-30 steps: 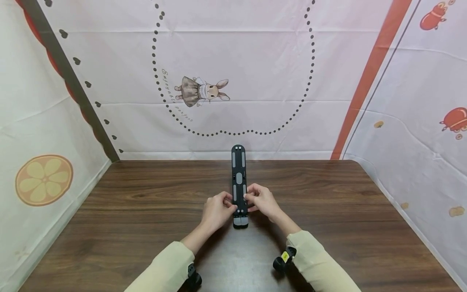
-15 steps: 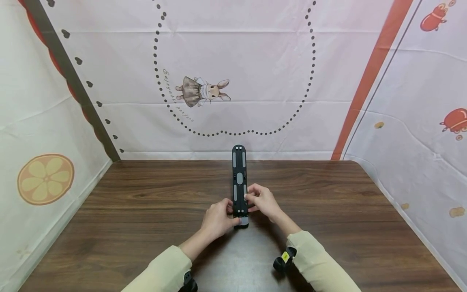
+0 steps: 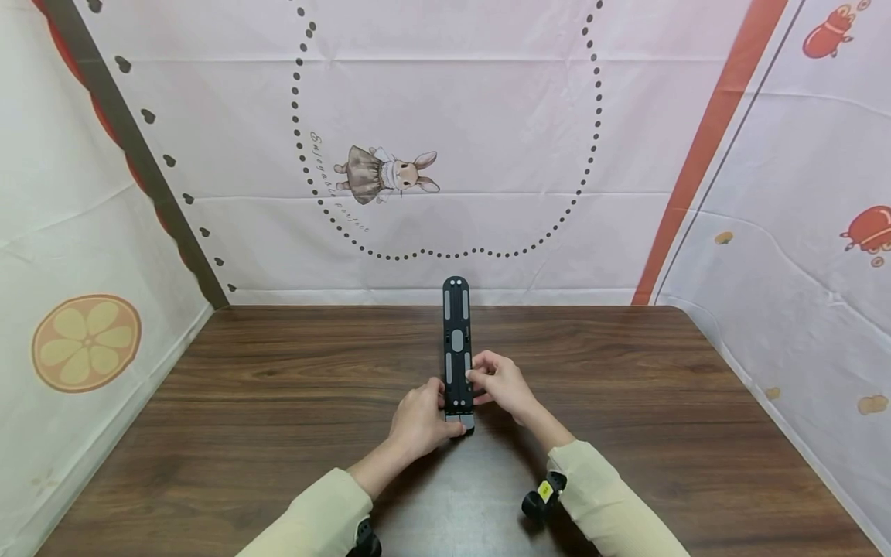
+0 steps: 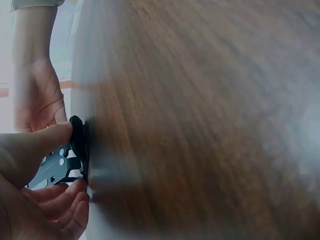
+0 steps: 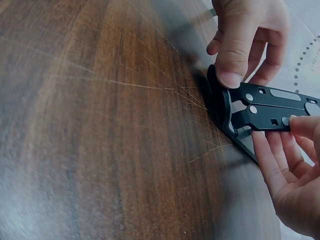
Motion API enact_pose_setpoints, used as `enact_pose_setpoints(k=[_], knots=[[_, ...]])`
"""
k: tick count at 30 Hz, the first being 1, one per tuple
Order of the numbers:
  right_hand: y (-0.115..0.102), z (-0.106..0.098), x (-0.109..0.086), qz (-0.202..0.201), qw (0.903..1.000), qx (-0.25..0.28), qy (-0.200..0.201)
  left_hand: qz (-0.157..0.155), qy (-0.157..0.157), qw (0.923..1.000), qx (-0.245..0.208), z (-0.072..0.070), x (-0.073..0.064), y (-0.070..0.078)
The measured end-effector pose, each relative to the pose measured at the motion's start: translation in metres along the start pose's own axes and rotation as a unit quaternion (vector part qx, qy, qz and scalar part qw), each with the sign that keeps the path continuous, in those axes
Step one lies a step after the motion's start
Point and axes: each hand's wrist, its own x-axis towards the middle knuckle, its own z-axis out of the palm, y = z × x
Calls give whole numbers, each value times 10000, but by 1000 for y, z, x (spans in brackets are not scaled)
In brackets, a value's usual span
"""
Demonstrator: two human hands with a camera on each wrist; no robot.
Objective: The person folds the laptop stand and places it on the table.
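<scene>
A folded black laptop stand (image 3: 457, 391) with grey pads stands on the table with its narrow lower end towards me, in the middle of the head view. My left hand (image 3: 416, 424) grips that lower end, its thumb across the small grey lip (image 3: 467, 421) and its fingers along the left side. In the right wrist view the left thumb (image 5: 232, 75) presses beside the stand's riveted end. My right hand (image 3: 504, 385) pinches the right edge a little higher up, thumb on the front face and fingers behind. The left wrist view hides much of the stand (image 4: 55, 167) behind the left hand.
The brown wooden table (image 3: 278, 371) reaches to a printed cloth backdrop (image 3: 487, 139) behind, with cloth walls on the left (image 3: 42, 232) and right (image 3: 786, 309). A black wrist camera (image 3: 536, 504) hangs under the right sleeve, close to the tabletop.
My left hand has slid down the stand towards me, its thumb moving from the left edge onto the grey lip. The right hand and the stand have hardly moved.
</scene>
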Motion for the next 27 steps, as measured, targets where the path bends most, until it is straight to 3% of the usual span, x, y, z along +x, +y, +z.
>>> enact_pose_setpoints(k=[11,20,27], knots=[[-2,1,-1,59,9999,-49,122,446,77,9986,291,-2,1,-7],[-2,2,0,93,9997,-14,219,571,-122,9977,335,-8,5,-14],[-3,1,0,118,9997,29,213,447,-166,9985,265,-8,5,-12]])
